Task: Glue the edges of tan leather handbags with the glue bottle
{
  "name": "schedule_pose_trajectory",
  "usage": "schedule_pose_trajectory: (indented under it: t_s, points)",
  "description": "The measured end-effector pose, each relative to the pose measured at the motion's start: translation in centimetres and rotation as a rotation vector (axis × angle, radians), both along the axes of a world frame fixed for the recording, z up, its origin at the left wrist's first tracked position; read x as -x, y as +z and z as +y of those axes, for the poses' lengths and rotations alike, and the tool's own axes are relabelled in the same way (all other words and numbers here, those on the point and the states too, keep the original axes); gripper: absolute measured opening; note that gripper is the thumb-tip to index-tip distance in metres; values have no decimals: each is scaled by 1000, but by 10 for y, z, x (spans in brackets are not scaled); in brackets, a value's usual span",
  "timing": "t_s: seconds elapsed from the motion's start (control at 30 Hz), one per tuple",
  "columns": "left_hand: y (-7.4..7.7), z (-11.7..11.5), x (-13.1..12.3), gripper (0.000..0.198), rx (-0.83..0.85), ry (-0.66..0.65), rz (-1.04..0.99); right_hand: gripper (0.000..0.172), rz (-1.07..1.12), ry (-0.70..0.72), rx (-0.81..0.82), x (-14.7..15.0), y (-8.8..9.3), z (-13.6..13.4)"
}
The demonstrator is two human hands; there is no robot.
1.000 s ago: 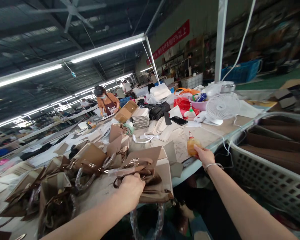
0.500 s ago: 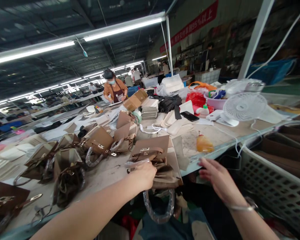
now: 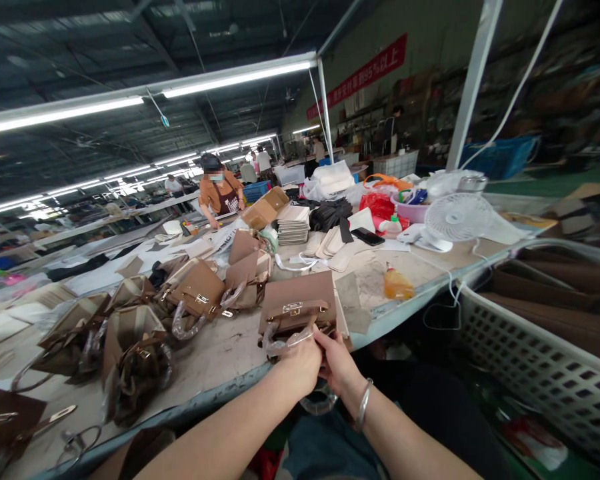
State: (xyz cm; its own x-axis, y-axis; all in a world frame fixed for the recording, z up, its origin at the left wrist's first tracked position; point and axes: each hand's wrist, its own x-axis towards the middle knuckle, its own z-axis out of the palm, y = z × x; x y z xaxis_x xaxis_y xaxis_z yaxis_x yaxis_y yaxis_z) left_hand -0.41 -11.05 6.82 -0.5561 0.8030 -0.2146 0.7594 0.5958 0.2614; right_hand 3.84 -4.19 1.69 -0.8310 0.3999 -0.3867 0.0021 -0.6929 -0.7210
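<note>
In front of me a brown handbag (image 3: 300,293) lies at the table's near edge, its flap with a metal clasp facing up. My left hand (image 3: 300,363) is closed on the bag's near side, by a plastic-wrapped handle (image 3: 283,343). Right beside it, my right hand (image 3: 337,357) grips the same side of the bag, thumb toward the left hand. Both sets of fingertips are partly hidden. A second wrapped handle (image 3: 320,400) hangs below my hands. To the left stand several more brown handbags (image 3: 197,290), some of them open (image 3: 135,347).
A white fan (image 3: 457,220), a phone (image 3: 367,236) and an orange-filled bag (image 3: 398,283) lie on the right of the table. Stacked pale panels (image 3: 293,227) stand behind. A plastic basket (image 3: 535,373) holds brown pieces at the right. A co-worker (image 3: 221,190) stands across the table.
My right hand has come in from the right, off the bag, to meet my left hand at it. The bag's near part looks more closed up, and the view has shifted slightly.
</note>
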Motion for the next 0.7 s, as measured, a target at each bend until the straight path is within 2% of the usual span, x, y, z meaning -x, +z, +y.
schedule_pose_trajectory:
  t_s: [0.07,0.13,0.2,0.23,0.3,0.4,0.43,0.47,0.53,0.6,0.7]
  points:
    - [5,-16,-12,59,-29,5,27,47,20,-83,-41,6,-8,-1]
    - [4,-35,-29,63,-142,-45,-27,42,38,-159,-78,9,-15,3]
    - [-6,-58,-49,58,-353,-49,-135,40,49,-203,-113,10,-20,9]
    - [-14,-70,-58,50,-463,6,-192,40,57,-215,-129,10,-22,13]
    - [-33,-94,-69,30,-729,255,-327,40,77,-220,-160,9,-23,19]
    - [-57,-119,-60,32,-835,787,-866,40,98,-204,-193,5,-23,22]
    - [-61,-121,-51,36,-833,909,-1080,40,97,-198,-202,4,-22,23]
    - [-64,-121,-42,42,-822,965,-1283,40,95,-191,-212,2,-22,23]
    - [-64,-113,-24,46,-847,920,-1537,39,90,-175,-234,-1,-21,22]
    - [-61,-97,-10,43,-901,823,-1635,38,91,-151,-255,-4,-20,23]
    - [-52,-67,0,44,-971,845,-1702,37,98,-129,-280,-7,-20,28]
